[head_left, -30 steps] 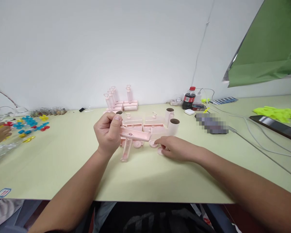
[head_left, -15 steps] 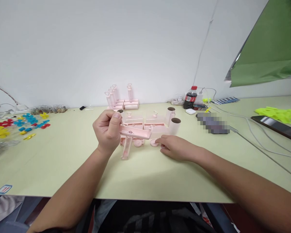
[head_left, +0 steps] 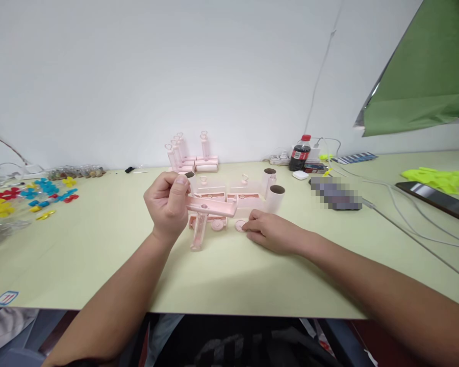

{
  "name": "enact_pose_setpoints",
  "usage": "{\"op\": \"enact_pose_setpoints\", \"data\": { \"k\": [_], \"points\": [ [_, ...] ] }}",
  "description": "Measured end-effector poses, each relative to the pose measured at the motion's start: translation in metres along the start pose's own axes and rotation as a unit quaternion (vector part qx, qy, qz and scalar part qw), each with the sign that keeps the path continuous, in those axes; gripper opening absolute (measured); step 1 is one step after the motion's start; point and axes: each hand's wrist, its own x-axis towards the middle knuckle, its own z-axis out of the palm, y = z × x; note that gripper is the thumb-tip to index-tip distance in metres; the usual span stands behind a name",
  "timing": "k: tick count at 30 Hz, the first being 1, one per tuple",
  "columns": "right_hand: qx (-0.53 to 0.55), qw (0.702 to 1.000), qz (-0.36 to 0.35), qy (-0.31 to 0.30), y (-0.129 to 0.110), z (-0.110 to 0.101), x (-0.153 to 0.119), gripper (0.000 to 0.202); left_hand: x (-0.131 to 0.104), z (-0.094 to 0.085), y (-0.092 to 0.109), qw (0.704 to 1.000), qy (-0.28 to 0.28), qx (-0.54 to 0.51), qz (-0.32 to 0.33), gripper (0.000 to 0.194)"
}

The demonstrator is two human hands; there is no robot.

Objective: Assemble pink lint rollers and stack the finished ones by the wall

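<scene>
My left hand (head_left: pixel 166 204) is closed around one end of a pink plastic roller frame (head_left: pixel 210 206), a long trough with a shorter clear-and-pink handle hanging below it. It is held above the table. To the right, my right hand (head_left: pixel 273 232) rests low with bent fingers, the fingertips at the right edge of a flat pink disc (head_left: pixel 239 225) on the tabletop. Another pink disc (head_left: pixel 218 225) lies left of it, partly overlapped by pink parts. Behind are pink troughs (head_left: pixel 243 197) with clear covers, and upright paper rolls (head_left: pixel 276 201) with cardboard cores.
Finished-looking pink rollers (head_left: pixel 204 153) with heart-shaped loops stand by the wall. At right are a cola bottle (head_left: pixel 300 154), a white case (head_left: pixel 300 175), a phone (head_left: pixel 436 202), cables and neon-yellow pieces (head_left: pixel 432 178). Coloured plastic flower-like pieces (head_left: pixel 46 188) lie at left.
My right hand has moved slightly left and down, its fingertips now at the disc's edge. My left hand with the roller frame has drifted slightly left.
</scene>
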Motion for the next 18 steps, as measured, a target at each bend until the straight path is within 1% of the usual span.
{"op": "enact_pose_setpoints", "data": {
  "k": [2, 3, 6, 8, 10, 13, 15, 18],
  "points": [
    [-0.003, 1.000, 0.000, 0.005, -0.003, -0.001, -0.001, 0.032, 0.000, 0.000, 0.000, 1.000, -0.001, -0.008, 0.000, 0.028],
    [-0.011, 1.000, 0.000, 0.019, -0.004, -0.001, 0.000, 0.032, 0.000, 0.000, 0.000, 1.000, -0.001, -0.012, -0.001, 0.027],
    [-0.065, 0.994, -0.020, 0.091, -0.007, -0.001, 0.001, 0.033, 0.000, 0.000, 0.000, 1.000, 0.003, -0.013, -0.004, 0.026],
    [-0.092, 0.988, -0.043, 0.117, -0.006, 0.001, 0.003, 0.039, 0.000, 0.000, -0.001, 1.000, 0.008, -0.007, -0.004, 0.025],
    [-0.094, 0.990, -0.049, 0.098, -0.005, 0.005, 0.005, 0.050, 0.000, -0.001, -0.001, 1.000, 0.010, -0.008, -0.002, 0.025],
    [-0.085, 0.995, -0.027, 0.042, -0.005, 0.011, 0.008, 0.066, 0.000, -0.001, -0.001, 0.999, 0.012, -0.029, 0.005, 0.024],
    [-0.087, 0.996, -0.015, 0.018, -0.005, 0.015, 0.011, 0.071, 0.000, -0.001, -0.001, 0.999, 0.015, -0.046, 0.004, 0.022],
    [-0.089, 0.996, -0.004, 0.015, -0.006, 0.017, 0.014, 0.072, 0.001, -0.002, -0.002, 0.998, 0.017, -0.052, -0.001, 0.022]
  ]
}}
